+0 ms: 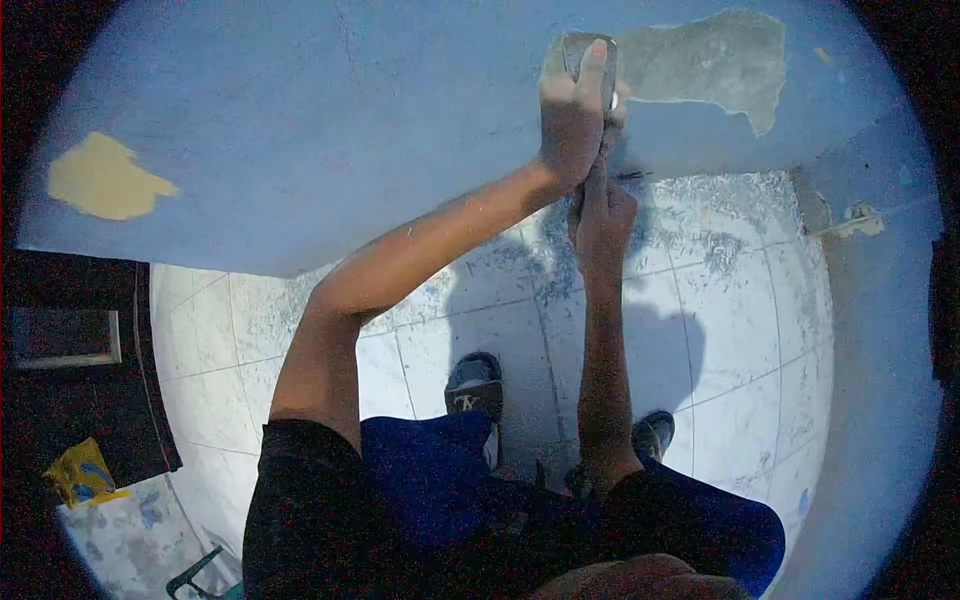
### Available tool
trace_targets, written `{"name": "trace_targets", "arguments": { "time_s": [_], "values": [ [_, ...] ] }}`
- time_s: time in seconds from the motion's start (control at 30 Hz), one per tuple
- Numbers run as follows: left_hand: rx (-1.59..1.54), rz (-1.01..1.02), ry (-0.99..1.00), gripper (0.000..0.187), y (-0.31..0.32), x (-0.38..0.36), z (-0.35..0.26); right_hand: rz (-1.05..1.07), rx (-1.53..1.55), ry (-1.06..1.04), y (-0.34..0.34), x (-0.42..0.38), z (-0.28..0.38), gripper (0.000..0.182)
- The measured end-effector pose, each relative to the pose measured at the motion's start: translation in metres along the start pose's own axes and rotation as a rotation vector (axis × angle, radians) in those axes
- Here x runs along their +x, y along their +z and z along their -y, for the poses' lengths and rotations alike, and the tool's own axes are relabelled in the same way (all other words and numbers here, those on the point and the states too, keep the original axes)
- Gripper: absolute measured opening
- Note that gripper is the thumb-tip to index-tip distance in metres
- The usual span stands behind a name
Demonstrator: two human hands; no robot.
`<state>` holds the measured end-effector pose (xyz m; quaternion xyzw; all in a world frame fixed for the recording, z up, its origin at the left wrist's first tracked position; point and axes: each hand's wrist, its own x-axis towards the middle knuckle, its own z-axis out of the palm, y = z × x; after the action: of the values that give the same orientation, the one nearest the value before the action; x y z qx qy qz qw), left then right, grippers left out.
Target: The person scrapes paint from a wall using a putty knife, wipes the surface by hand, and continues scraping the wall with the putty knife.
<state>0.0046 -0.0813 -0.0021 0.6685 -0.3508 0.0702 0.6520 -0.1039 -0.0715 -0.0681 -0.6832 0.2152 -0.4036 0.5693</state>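
Observation:
My left hand point(575, 110) is raised to the blue wall point(400, 120), its thumb and fingers closed around the wide end of a flat, dark scraper-like tool point(578, 50). Just below it, my right hand point(605, 220) is closed, apparently around the tool's handle, which the fingers mostly hide. The tool's wide end lies at the left border of a bare grey patch point(700, 70), where the blue paint is gone and the edge is ragged. How firmly the tool touches the wall cannot be made out.
Paint flakes point(720, 245) litter the white tiled floor point(420, 350) below the wall. A yellowish patch point(110, 178) marks the wall at left. A dark panel point(75, 400), a yellow packet point(82, 472) and a green metal frame point(195, 572) stand lower left. Another wall point(880, 350) bounds the right.

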Motion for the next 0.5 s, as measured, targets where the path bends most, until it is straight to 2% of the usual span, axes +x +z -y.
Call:
{"name": "trace_targets", "arguments": {
  "time_s": [0.07,0.17,0.23,0.27,0.33,0.37,0.4,0.47,0.5],
  "values": [
    [-0.308,0.137,-0.441,0.057,-0.012,-0.008,-0.029,-0.028,-0.025,-0.049,0.005,-0.002,-0.032,0.045],
    [-0.363,0.094,-0.549,0.057,-0.013,-0.005,-0.036,-0.013,-0.095,-0.093,0.001,0.002,-0.020,0.045],
    [-0.471,0.138,-0.411,0.057,-0.013,0.009,-0.046,-0.036,-0.240,-0.186,-0.002,0.006,0.002,0.046],
    [-0.531,0.156,-0.358,0.056,-0.012,0.006,-0.049,-0.073,-0.409,-0.378,-0.004,0.008,0.011,0.046],
    [-0.371,0.177,-0.552,0.055,-0.016,-0.008,-0.038,-0.048,-0.618,-0.524,-0.004,0.004,-0.003,0.020],
    [-0.290,0.189,-0.620,0.055,-0.016,-0.009,-0.034,0.005,-0.661,-0.460,-0.002,-0.010,-0.039,0.027],
    [-0.361,0.115,-0.583,0.054,-0.011,-0.009,-0.027,0.016,-0.602,-0.407,0.001,-0.009,-0.045,0.027],
    [-0.440,0.147,-0.622,0.054,-0.011,-0.005,-0.036,0.000,-0.396,-0.292,0.000,-0.007,-0.032,0.022],
    [-0.477,0.166,-0.673,0.054,-0.011,-0.011,-0.038,0.052,-0.158,0.003,-0.005,-0.008,0.006,0.034]
  ]
}}
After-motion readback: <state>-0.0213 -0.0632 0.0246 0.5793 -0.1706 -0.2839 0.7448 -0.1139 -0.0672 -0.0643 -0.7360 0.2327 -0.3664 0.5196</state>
